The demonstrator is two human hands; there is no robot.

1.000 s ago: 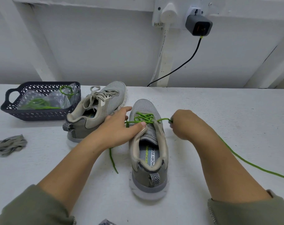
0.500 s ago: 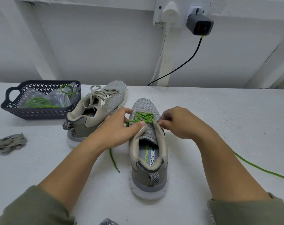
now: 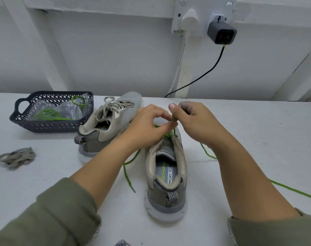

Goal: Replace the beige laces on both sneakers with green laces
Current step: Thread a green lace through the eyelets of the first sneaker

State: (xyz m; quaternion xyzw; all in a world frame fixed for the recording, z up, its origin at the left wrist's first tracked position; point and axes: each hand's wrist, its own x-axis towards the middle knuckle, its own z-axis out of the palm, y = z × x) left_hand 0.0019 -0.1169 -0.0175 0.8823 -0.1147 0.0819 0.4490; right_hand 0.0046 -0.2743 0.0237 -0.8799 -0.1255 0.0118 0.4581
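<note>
We're over a broad white table (image 3: 248, 132) set against a white panelled wall (image 3: 115, 59), and both forearms reach in from olive-green sleeves.

Centre stage is the near sneaker (image 3: 166, 201), a grey mesh trainer with beige trim. It stands upright with its heel towards us and its toe pointing at the wall. Just beside it on the left and angled away is the far sneaker (image 3: 114, 125), its twin, with beige laces (image 3: 114, 108) tied through its eyelets. Further left sits a dark plastic lattice basket (image 3: 50, 125) holding a clear bag (image 3: 66, 110) and coiled spare green laces (image 3: 48, 115).

Now the hands, meeting right over the near sneaker's lacing. The left hand (image 3: 146, 125) is curled, with thumb and forefinger closing on the green lace (image 3: 127, 174) at the upper eyelets. The right hand (image 3: 197, 119) has its thumb up and its fingers folded in, pinching a small greyish tip that looks like that lace's end. The fingertips of the two hands touch there.

The green lace itself is threaded across the shoe's front. One end trails down the table on the left of the shoe, and the other strand runs out under the right forearm to the right edge.

A loose bundle of flat beige lace (image 3: 16, 158) lies at far left, well apart from everything else. Up on the wall, a dark grey charger block (image 3: 221, 32) is plugged in.
</note>
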